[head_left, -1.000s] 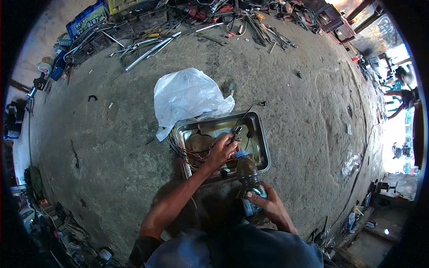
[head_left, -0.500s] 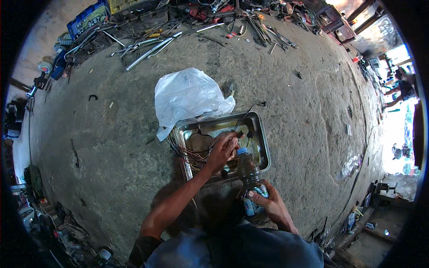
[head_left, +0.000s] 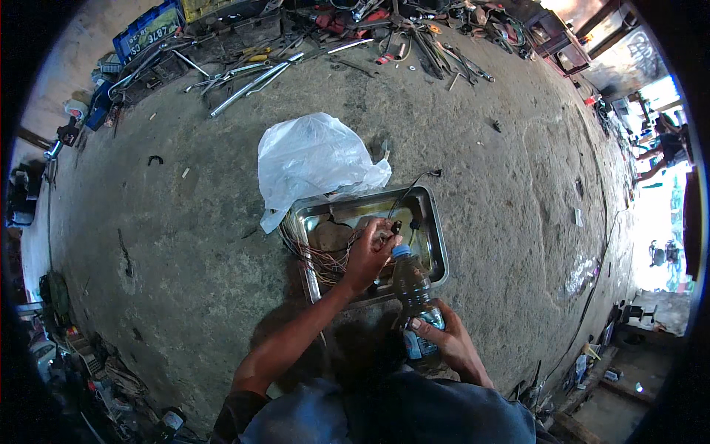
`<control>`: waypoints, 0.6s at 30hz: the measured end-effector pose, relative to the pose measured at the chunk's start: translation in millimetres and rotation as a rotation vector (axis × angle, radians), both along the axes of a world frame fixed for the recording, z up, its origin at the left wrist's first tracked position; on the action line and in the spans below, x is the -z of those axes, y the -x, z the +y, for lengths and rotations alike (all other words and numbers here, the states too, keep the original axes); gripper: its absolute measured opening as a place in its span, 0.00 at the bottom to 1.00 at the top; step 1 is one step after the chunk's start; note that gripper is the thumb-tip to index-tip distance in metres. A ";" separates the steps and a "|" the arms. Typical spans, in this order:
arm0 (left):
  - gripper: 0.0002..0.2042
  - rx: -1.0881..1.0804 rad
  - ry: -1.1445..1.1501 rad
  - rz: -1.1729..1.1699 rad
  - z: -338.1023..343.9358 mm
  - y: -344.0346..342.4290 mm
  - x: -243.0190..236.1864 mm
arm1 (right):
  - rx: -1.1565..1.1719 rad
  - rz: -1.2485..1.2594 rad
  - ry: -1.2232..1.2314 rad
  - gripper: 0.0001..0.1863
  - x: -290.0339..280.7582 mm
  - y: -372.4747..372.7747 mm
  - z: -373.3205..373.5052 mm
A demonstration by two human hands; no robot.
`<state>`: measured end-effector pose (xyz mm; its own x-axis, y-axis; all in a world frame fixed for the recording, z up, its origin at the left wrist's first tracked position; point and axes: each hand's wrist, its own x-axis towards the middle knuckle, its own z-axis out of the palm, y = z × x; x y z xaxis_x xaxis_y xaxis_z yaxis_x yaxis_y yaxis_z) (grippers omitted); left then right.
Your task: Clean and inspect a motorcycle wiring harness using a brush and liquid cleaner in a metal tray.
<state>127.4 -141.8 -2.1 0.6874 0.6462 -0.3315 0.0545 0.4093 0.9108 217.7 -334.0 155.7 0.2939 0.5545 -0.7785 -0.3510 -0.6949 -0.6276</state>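
The bottle (head_left: 413, 285) is in your right hand (head_left: 449, 337), fingers wrapped round its lower half, its blue cap (head_left: 401, 251) pointing away from you above the near side of the metal tray (head_left: 442, 265); whether it rests on the rim, you can't tell from here. Your left hand (head_left: 371, 248) has its fingertips drawn together, seemingly pinching a small dark connector (head_left: 397, 226) just beyond the cap. The step in hand looks like bringing bottle and connector together — whether anything is flowing doesn't show. The next move calls for a firm pinch, a measured tilt and the cap aimed over the tray — clear of the loose wires (head_left: 318, 263) on its left.
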 end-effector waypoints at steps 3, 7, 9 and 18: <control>0.19 -0.047 -0.136 0.023 -0.9 -1.9 8.8 | 0.011 0.002 -0.009 0.36 -0.3 2.0 1.0; 0.16 -0.108 -0.325 0.086 -2.5 -0.4 -7.0 | -0.003 -0.005 0.010 0.36 -6.2 0.2 4.4; 0.16 -0.125 -0.357 0.111 -3.6 -1.6 -9.6 | 0.028 0.016 0.012 0.36 -6.6 1.5 3.3; 0.15 -0.153 -0.413 0.110 -5.7 -0.8 -20.2 | 0.019 0.041 0.044 0.38 -11.0 0.6 2.8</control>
